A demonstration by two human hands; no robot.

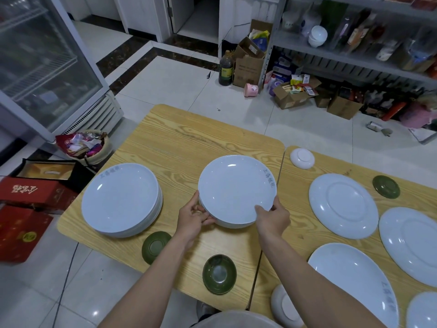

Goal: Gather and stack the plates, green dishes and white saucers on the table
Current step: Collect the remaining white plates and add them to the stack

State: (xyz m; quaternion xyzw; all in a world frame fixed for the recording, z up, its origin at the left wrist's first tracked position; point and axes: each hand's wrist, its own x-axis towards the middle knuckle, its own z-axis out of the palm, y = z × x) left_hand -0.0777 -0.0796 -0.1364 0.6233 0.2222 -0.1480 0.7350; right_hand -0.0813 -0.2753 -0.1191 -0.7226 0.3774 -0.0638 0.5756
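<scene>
Head view: a stack of white plates (236, 190) is gripped at its near rim, the left hand (192, 218) at 7 o'clock and the right hand (274, 220) at 5 o'clock, fingers (208, 220) curled round the edge. It is placed mid-bench (179, 143), with a taller stack (120, 200) at 9 o'clock and a green dish (219, 273) at 6 o'clock.

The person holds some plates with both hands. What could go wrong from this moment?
1. The left hand and right hand grip the held plate stack only at its near rim, so its far side may dip and plates may slide.
2. The left green dish and the near green dish sit close to the wooden table's near edge, beside the left forearm; a bump could push them off.
</scene>
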